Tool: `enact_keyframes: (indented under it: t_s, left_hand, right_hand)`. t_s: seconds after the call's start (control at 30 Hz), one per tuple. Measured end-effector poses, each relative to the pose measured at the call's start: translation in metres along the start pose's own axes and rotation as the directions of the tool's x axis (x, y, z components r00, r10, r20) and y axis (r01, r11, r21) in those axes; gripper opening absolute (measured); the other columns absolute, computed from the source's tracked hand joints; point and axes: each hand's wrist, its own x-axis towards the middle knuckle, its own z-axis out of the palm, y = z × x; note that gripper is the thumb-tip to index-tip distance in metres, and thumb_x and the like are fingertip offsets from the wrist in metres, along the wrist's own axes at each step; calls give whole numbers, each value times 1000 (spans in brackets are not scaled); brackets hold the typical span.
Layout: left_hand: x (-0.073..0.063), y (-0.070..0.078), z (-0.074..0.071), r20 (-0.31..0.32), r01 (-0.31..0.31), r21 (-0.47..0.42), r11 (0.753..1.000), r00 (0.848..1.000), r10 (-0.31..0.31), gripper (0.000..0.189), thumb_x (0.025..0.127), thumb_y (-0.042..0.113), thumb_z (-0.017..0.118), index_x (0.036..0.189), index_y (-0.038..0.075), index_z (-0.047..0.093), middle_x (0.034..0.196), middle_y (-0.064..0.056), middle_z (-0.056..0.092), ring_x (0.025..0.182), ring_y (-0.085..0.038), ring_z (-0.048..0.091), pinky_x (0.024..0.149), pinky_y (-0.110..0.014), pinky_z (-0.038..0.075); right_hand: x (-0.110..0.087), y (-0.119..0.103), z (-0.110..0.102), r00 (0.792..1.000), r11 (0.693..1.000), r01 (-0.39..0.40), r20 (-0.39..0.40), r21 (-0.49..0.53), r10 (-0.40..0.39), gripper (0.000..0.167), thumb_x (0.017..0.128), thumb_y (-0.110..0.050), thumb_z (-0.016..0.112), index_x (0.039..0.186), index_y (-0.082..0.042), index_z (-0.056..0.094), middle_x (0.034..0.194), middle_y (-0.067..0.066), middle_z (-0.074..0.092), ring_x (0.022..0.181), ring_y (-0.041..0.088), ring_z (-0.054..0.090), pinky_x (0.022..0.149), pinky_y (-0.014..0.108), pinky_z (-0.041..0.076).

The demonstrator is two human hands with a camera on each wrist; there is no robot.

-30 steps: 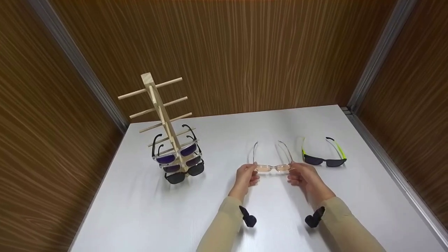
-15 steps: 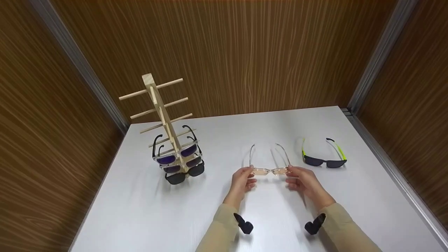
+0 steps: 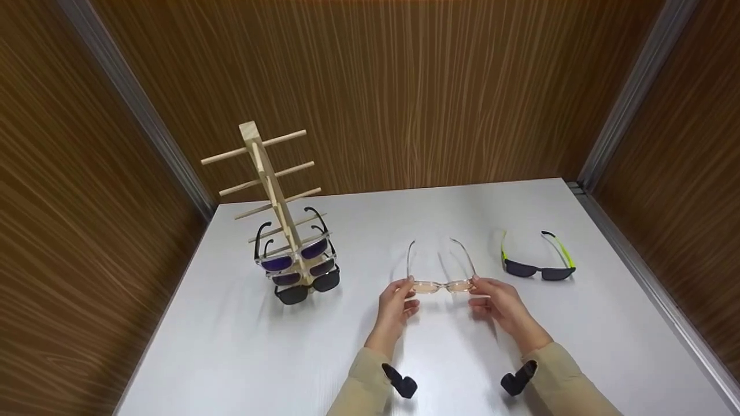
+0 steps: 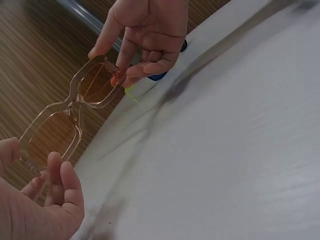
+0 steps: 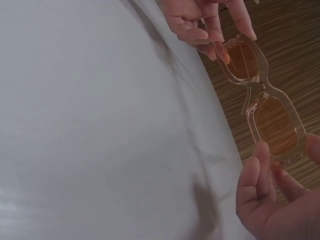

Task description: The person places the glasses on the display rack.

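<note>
Two hands share one pair of clear-framed glasses (image 3: 441, 286) with two pale orange lenses, held up off the white table (image 3: 231, 358) toward its near side. The left hand (image 3: 395, 306), between eight and nine o'clock of the glasses in the head view, pinches one end of the front; the right hand (image 3: 500, 303), between three and four o'clock, pinches the other end in the same way. Both temples are unfolded and point toward twelve o'clock, away from the person. Taking these glasses as the centre of the dial, one pair of black-fronted sunglasses (image 3: 523, 269) with yellow-green temples lies between two and three o'clock, temples spread. At ten o'clock stands one wooden stand (image 3: 278, 199) with three crossbars above three hung pairs: a clear-framed pair with purple lenses (image 3: 277, 263) uppermost, a second purple-tinted pair (image 3: 286, 279) under it, and an all-dark pair (image 3: 293, 294) lowest. That makes five pairs in all. Two tan sleeves (image 3: 558, 375) reach in from six o'clock, one small black device at each cuff, and three wood-grain walls (image 3: 404, 92) surround the table at nine, twelve and three o'clock.
</note>
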Motion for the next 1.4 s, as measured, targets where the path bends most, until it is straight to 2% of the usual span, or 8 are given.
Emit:
enact_keyframes:
  t_s: [0.3,0.5,0.67,0.77,0.93,1.07,1.23,1.4]
  left_hand:
    - [-11,5,-4,8,-29,-41,999,1000,29,38,83,32,71,106,6,57,87,-7,57,66,-14,57,64,-27,51]
    - [-17,9,-10,16,-42,-48,998,999,43,37,83,32,70,107,7,57,86,-6,57,64,-13,57,65,-28,52]
    - [-23,12,-15,13,-45,-59,997,999,46,37,83,31,70,107,7,57,86,-7,58,64,-13,57,65,-29,52]
    - [-26,15,-18,10,-63,-55,996,998,64,37,82,31,71,107,6,58,86,-6,58,64,-13,57,64,-28,52]
    - [-31,20,-24,11,-110,-55,992,994,111,36,82,29,71,105,5,57,85,-6,58,63,-13,57,62,-27,51]
    - [-38,25,-30,11,-164,-33,986,986,164,35,84,29,70,105,4,57,88,-9,59,64,-15,58,61,-27,51]
    - [-45,33,-38,14,-205,38,978,979,205,38,84,33,68,107,4,56,97,-17,61,69,-19,61,65,-30,52]
    - [-50,41,-44,14,-225,84,971,974,225,38,85,33,68,107,4,57,93,-12,62,71,-20,62,68,-33,53]
  right_hand:
    - [-11,-10,7,1000,1000,13,9,-23,-13,53,92,-33,59,126,3,44,106,13,54,78,17,61,69,27,51]
    - [-15,-12,14,999,999,41,35,29,-42,39,93,-28,57,119,1,49,101,12,54,73,17,61,65,26,51]
    - [-18,-12,19,997,997,46,59,64,-50,36,92,-26,59,116,-1,52,101,12,54,73,17,61,66,26,51]
    - [-18,-13,23,996,995,58,58,84,-63,33,91,-26,62,112,-2,54,99,11,56,72,18,61,66,27,52]
    - [-17,-13,29,991,993,93,84,75,-100,36,91,-27,61,114,-1,53,97,8,57,72,17,61,67,27,52]
    - [-20,-15,36,986,992,116,112,52,-122,44,91,-28,62,120,3,51,98,9,57,73,18,61,68,28,52]
    - [-23,-20,44,981,990,140,134,37,-143,36,90,-27,63,114,-1,56,99,10,57,74,19,61,69,28,52]
    - [-26,-25,50,972,985,169,160,28,-171,32,90,-27,62,112,-4,58,96,9,57,73,19,61,69,28,53]
